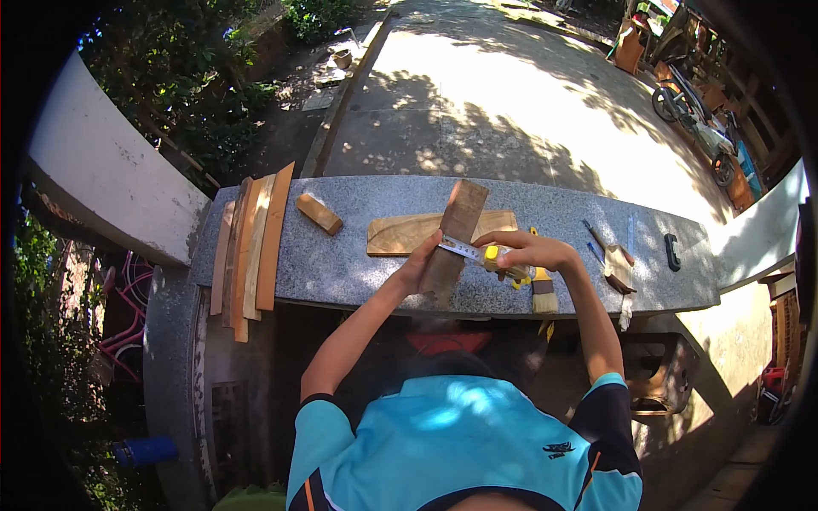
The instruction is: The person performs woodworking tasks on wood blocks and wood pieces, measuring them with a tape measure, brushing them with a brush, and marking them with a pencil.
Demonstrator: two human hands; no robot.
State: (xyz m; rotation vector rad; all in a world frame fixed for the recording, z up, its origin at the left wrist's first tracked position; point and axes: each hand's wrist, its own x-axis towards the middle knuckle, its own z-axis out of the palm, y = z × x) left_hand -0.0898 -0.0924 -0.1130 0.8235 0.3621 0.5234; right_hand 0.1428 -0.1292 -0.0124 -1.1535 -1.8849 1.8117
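My left hand (417,262) grips a dark brown wooden board (464,211) by its left edge and holds it at a slant. My right hand (535,250) is closed around a tape measure (492,253) with a yellow spot on its case. Its pulled-out blade (458,247) lies across the width of the board, and the blade's end is at my left fingers. A lighter wooden board (392,237) rests on the stone tabletop behind. Just below my right hand, a paintbrush (544,298) with pale bristles lies near the front edge.
The speckled grey tabletop (341,277) carries several wooden strips (256,247) at the left and a small wooden block (319,214). At the right lie pen-like tools (595,249), a tan piece (618,268) and a black C-shaped object (672,252). A white curved post (119,162) stands left.
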